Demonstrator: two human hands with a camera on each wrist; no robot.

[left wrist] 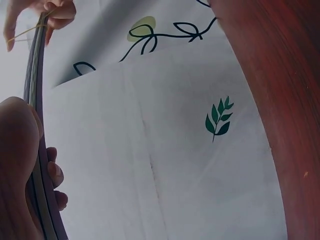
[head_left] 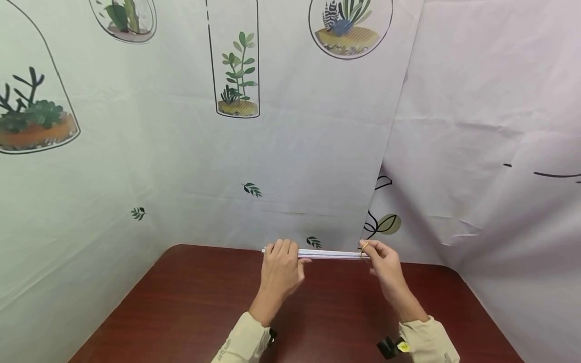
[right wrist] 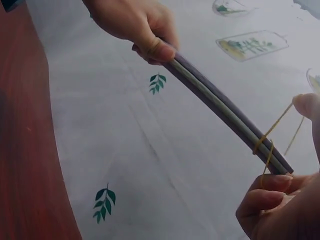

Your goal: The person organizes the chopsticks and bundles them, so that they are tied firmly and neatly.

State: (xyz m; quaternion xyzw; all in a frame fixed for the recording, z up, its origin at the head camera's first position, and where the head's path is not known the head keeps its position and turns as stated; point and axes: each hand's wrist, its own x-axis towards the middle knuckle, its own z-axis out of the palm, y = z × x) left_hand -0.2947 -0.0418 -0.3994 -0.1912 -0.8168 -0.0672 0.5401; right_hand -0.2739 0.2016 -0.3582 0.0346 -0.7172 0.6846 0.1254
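A slim bundle of long, straight, pale sticks (head_left: 333, 254) is held level above the far part of the table. My left hand (head_left: 280, 269) grips its left part, thumb along one side and fingers round the other. At the opposite end, my right hand (head_left: 388, 267) holds a thin yellow rubber band (right wrist: 274, 128). In the right wrist view the band loops around the bundle near its tip and is stretched out between the thumb and the curled fingers. The bundle's end (right wrist: 284, 167) lies close to those fingers. Part of the bundle is hidden under my left hand.
Below the hands spreads a dark red-brown wooden table (head_left: 199, 302) with rounded far corners. White cloth (head_left: 308, 151) printed with plants stands behind it and along both sides. A small black device (head_left: 388, 348) shows by the right sleeve.
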